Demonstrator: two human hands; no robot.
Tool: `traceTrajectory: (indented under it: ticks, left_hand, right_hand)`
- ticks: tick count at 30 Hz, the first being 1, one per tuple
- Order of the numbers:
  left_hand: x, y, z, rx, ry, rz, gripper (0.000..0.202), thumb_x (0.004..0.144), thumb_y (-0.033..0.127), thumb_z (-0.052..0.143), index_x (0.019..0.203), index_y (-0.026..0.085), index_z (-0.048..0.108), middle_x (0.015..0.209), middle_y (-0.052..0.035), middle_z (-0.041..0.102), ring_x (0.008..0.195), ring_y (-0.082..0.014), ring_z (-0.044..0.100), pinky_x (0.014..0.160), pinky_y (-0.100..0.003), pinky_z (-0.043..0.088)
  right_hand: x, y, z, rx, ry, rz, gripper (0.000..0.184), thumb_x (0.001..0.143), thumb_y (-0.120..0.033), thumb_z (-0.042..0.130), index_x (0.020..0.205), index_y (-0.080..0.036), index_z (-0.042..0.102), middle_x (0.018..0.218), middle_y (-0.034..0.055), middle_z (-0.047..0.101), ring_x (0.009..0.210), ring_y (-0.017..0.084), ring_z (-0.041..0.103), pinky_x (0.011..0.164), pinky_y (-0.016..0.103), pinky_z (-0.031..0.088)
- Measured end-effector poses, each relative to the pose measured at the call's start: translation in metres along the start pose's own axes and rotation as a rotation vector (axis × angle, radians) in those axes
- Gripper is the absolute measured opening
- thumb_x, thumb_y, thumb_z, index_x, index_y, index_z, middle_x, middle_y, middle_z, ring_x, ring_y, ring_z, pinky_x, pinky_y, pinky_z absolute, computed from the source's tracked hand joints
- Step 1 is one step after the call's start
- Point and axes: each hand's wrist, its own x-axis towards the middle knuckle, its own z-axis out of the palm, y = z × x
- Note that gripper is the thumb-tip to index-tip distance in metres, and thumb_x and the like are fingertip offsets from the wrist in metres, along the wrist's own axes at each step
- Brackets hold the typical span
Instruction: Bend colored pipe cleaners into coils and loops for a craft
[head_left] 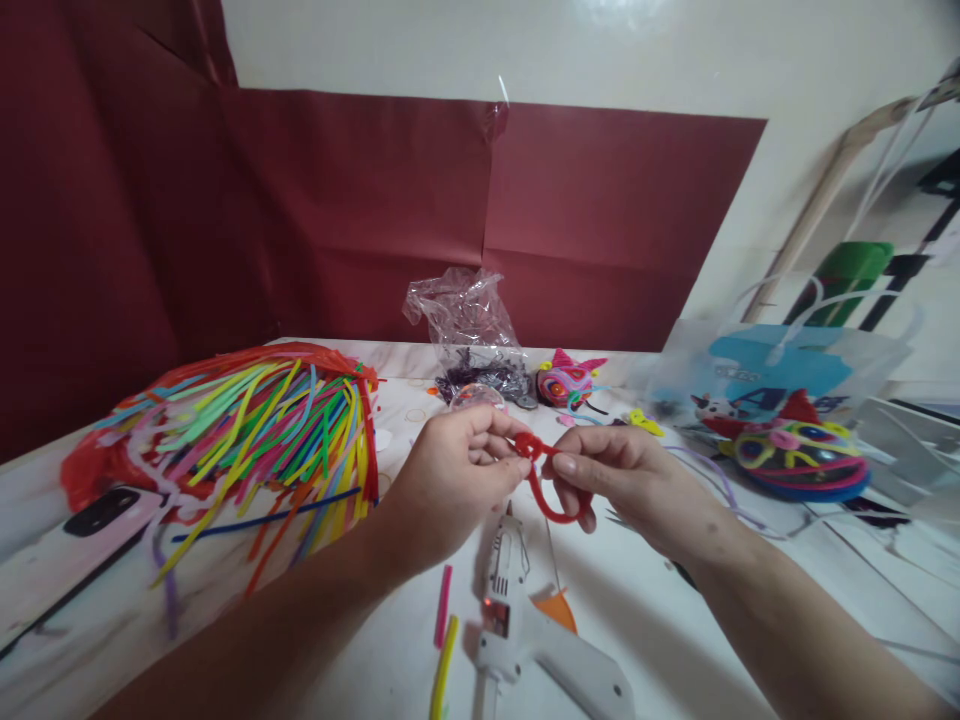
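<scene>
Both of my hands meet above the middle of the table on a red pipe cleaner (541, 478). My left hand (457, 470) pinches its curled upper end between thumb and fingertips. My right hand (622, 480) is closed around the lower loop, which curves under its fingers. A white glue gun (525, 620) lies on the table just below my hands, nozzle pointing away from me. Short pink and yellow pieces (444, 640) lie to the left of the glue gun.
A big pile of coloured pipe cleaners (262, 430) on red plastic fills the left. A phone (97, 512) lies beside it. A clear plastic bag (469, 330) and a small pink figure (566, 383) stand behind. Finished colourful pieces (802, 460) sit right, by a blue-printed bag (765, 365).
</scene>
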Motion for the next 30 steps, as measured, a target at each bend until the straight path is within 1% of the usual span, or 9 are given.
traceTrajectory:
  ticks: [4, 7, 9, 16, 23, 30]
  left_hand:
    - [-0.001, 0.0, -0.002, -0.012, -0.031, 0.018, 0.014, 0.068, 0.016, 0.059, 0.082, 0.014, 0.058, 0.063, 0.0024, 0.056, 0.052, -0.0064, 0.05, 0.044, -0.016, 0.04]
    - [-0.001, 0.002, -0.004, -0.027, -0.068, 0.033, 0.005, 0.072, 0.016, 0.056, 0.074, 0.013, 0.057, 0.06, 0.0031, 0.054, 0.048, -0.0043, 0.047, 0.044, -0.015, 0.04]
    - [0.0, 0.004, -0.005, -0.027, -0.081, 0.03, 0.005, 0.072, 0.015, 0.055, 0.069, 0.012, 0.057, 0.059, 0.0035, 0.054, 0.046, -0.0033, 0.046, 0.043, -0.014, 0.039]
    - [0.0, 0.006, -0.005, -0.007, -0.087, 0.019, 0.006, 0.072, 0.012, 0.055, 0.066, 0.011, 0.055, 0.056, 0.0048, 0.052, 0.044, -0.0028, 0.046, 0.042, -0.014, 0.038]
    - [-0.002, 0.007, -0.005, 0.021, -0.096, -0.004, 0.006, 0.071, 0.013, 0.054, 0.065, 0.012, 0.054, 0.054, 0.005, 0.05, 0.044, -0.0038, 0.046, 0.043, -0.015, 0.038]
    - [-0.002, 0.003, -0.005, 0.052, -0.138, -0.032, 0.004, 0.07, 0.017, 0.055, 0.069, 0.014, 0.056, 0.057, 0.003, 0.052, 0.048, -0.0065, 0.048, 0.046, -0.018, 0.039]
  right_hand:
    - [0.0, -0.003, 0.0, -0.022, 0.014, 0.001, 0.024, 0.073, -0.034, 0.066, 0.061, -0.014, 0.06, 0.049, -0.0003, 0.059, 0.041, 0.007, 0.05, 0.04, 0.018, 0.042]
    - [-0.001, -0.006, 0.0, -0.038, 0.028, -0.022, 0.025, 0.071, -0.035, 0.067, 0.059, -0.013, 0.061, 0.047, -0.0005, 0.058, 0.041, 0.007, 0.05, 0.04, 0.017, 0.041]
    - [-0.002, -0.008, 0.0, -0.048, 0.038, -0.034, 0.025, 0.071, -0.035, 0.068, 0.059, -0.013, 0.062, 0.046, -0.0008, 0.057, 0.041, 0.007, 0.049, 0.04, 0.017, 0.042]
    - [-0.004, -0.01, 0.0, -0.084, 0.032, -0.025, 0.024, 0.071, -0.033, 0.067, 0.059, -0.013, 0.062, 0.047, -0.0007, 0.056, 0.042, 0.007, 0.049, 0.041, 0.018, 0.042]
    - [-0.004, -0.012, 0.001, -0.094, 0.025, -0.011, 0.025, 0.07, -0.034, 0.067, 0.059, -0.013, 0.062, 0.047, -0.0006, 0.055, 0.042, 0.007, 0.048, 0.041, 0.018, 0.042]
    - [-0.004, -0.008, -0.002, -0.124, 0.017, -0.012, 0.026, 0.071, -0.036, 0.066, 0.061, -0.013, 0.062, 0.047, -0.0006, 0.054, 0.042, 0.008, 0.046, 0.041, 0.019, 0.039]
